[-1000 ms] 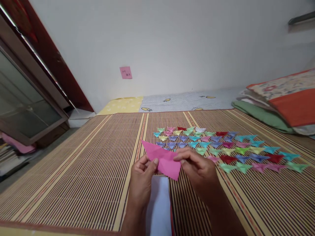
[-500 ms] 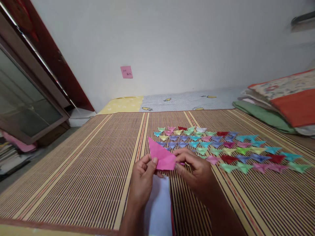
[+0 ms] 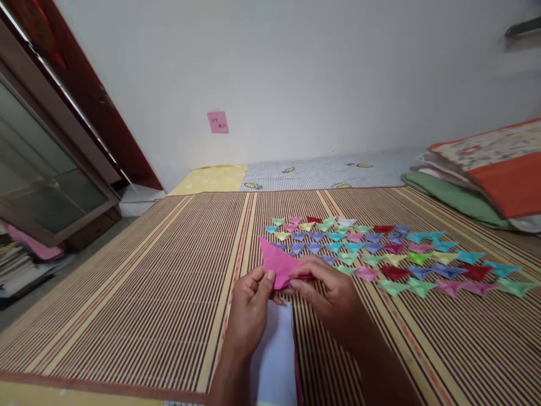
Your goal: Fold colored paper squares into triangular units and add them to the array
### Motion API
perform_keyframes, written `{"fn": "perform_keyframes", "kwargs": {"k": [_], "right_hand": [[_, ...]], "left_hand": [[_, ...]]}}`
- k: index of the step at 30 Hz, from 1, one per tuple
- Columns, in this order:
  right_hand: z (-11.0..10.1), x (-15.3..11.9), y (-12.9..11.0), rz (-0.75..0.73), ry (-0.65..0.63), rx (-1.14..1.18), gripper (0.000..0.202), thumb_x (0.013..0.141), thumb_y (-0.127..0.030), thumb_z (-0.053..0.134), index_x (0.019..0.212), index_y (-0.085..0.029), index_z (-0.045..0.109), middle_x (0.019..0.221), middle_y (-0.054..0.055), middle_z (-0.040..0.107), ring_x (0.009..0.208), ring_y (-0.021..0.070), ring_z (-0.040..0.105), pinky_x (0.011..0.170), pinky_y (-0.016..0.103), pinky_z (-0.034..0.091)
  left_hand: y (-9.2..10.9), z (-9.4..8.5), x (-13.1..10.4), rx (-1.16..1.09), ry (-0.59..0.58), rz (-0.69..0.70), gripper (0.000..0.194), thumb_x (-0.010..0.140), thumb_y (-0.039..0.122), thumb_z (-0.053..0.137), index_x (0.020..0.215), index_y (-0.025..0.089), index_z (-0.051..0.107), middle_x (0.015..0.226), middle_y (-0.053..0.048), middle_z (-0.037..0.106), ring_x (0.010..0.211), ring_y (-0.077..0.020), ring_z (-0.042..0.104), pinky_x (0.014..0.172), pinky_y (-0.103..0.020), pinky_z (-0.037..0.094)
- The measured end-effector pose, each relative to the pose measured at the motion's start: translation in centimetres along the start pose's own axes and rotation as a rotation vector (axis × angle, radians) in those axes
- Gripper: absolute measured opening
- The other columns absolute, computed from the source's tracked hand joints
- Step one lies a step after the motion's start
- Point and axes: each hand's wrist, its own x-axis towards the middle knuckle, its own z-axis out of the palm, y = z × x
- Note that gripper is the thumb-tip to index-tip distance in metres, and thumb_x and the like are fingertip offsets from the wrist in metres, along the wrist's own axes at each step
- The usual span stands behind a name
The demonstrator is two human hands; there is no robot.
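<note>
Paper [image 3: 277,265], bright pink, pointed, pinched by your left hand [image 3: 250,304] and right hand [image 3: 336,293] above the brown-striped mat [image 3: 147,282], between near and far edges; a slipping grip could skew the fold!

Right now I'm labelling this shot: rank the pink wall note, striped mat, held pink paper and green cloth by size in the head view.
Largest first:
1. striped mat
2. green cloth
3. held pink paper
4. pink wall note
The note is farther away than the paper, so their true sizes are unsure.
</note>
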Motion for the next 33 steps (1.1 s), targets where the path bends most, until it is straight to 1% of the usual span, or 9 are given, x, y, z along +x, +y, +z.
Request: {"fn": "perform_keyframes", "kwargs": {"k": [5,9,12,17,21,24,27,30,33], "right_hand": [[-0.1,-0.2,0.3,0.068,0.063,-0.048,0.017,0.098,-0.026,0.061,0.084,-0.021,0.069,0.079,0.0,0.067,0.074,0.0168,0.061,0.07,0.032,0.045],[0.2,-0.4,0.6,0.093,0.118,-0.065,0.022,0.096,-0.028,0.061,0.075,-0.02,0.064,0.07,-0.002,0.06,0.066,0.0151,0.055,0.064,0.03,0.042],[0.5,-0.4,0.4,0.095,0.173,-0.088,0.023,0.093,-0.027,0.063,0.071,-0.021,0.06,0.066,-0.003,0.055,0.06,0.0132,0.051,0.059,0.028,0.04],[0.4,-0.4,0.0,0.181,0.196,-0.011,0.02,0.091,-0.03,0.067,0.074,-0.021,0.06,0.061,-0.005,0.053,0.055,0.0121,0.05,0.054,0.026,0.04],[-0.1,-0.5,0.6,0.243,0.239,0.088,0.019,0.088,-0.034,0.071,0.081,-0.02,0.061,0.067,-0.003,0.059,0.06,0.0137,0.057,0.055,0.027,0.046],[-0.7,-0.5,1.1,0.263,0.206,0.097,0.017,0.086,-0.034,0.072,0.09,-0.019,0.065,0.075,0.0,0.063,0.066,0.0153,0.06,0.059,0.028,0.05],[-0.9,-0.4,1.0,0.288,0.095,0.127,0.025,0.085,-0.035,0.073,0.103,-0.019,0.069,0.081,0.002,0.067,0.07,0.0164,0.061,0.062,0.03,0.051],[-0.5,-0.4,0.3,0.272,0.001,0.139,0.015,0.085,-0.034,0.071,0.09,-0.02,0.071,0.071,-0.002,0.062,0.063,0.0143,0.055,0.058,0.027,0.046],[0.4,-0.4,-0.3,0.202,0.032,0.067,0.022,0.09,-0.032,0.065,0.071,-0.02,0.064,0.06,-0.005,0.049,0.055,0.0121,0.044,0.052,0.025,0.036]], "left_hand": [[0.4,0.0,-0.2,0.021,-0.005,-0.006,0.035,0.093,0.047,0.067,0.082,0.015,0.074,0.073,-0.006,0.075,0.062,-0.0168,0.069,0.058,-0.024,0.051],[0.5,0.5,-0.3,-0.02,-0.03,0.0,0.032,0.091,0.047,0.071,0.087,0.016,0.075,0.08,-0.008,0.078,0.067,-0.0184,0.072,0.058,-0.024,0.052],[0.5,0.7,-0.2,-0.03,-0.05,-0.006,0.027,0.088,0.042,0.075,0.09,0.015,0.075,0.078,-0.008,0.079,0.066,-0.0182,0.072,0.058,-0.023,0.052],[0.0,0.2,0.0,-0.081,0.0,-0.048,0.022,0.092,0.036,0.071,0.09,0.014,0.072,0.068,-0.007,0.078,0.055,-0.0153,0.069,0.056,-0.022,0.047],[-0.3,-0.3,0.1,-0.155,-0.001,-0.061,0.022,0.091,0.034,0.072,0.094,0.012,0.072,0.07,-0.008,0.077,0.057,-0.0156,0.069,0.053,-0.021,0.042],[-0.4,-0.6,0.2,-0.104,-0.019,-0.043,0.023,0.092,0.035,0.071,0.098,0.013,0.074,0.07,-0.006,0.076,0.053,-0.014,0.066,0.05,-0.02,0.039],[-0.2,-0.8,0.2,-0.009,-0.082,-0.042,0.025,0.092,0.038,0.07,0.096,0.014,0.075,0.062,-0.004,0.072,0.05,-0.0128,0.062,0.049,-0.02,0.038],[-0.1,-0.8,0.1,0.025,-0.191,-0.075,0.027,0.091,0.04,0.072,0.092,0.014,0.076,0.061,-0.004,0.072,0.049,-0.0121,0.062,0.048,-0.02,0.038],[-0.2,-0.4,0.0,-0.049,-0.161,-0.111,0.026,0.086,0.04,0.077,0.088,0.014,0.077,0.056,-0.002,0.069,0.045,-0.0106,0.06,0.045,-0.018,0.036]]}}
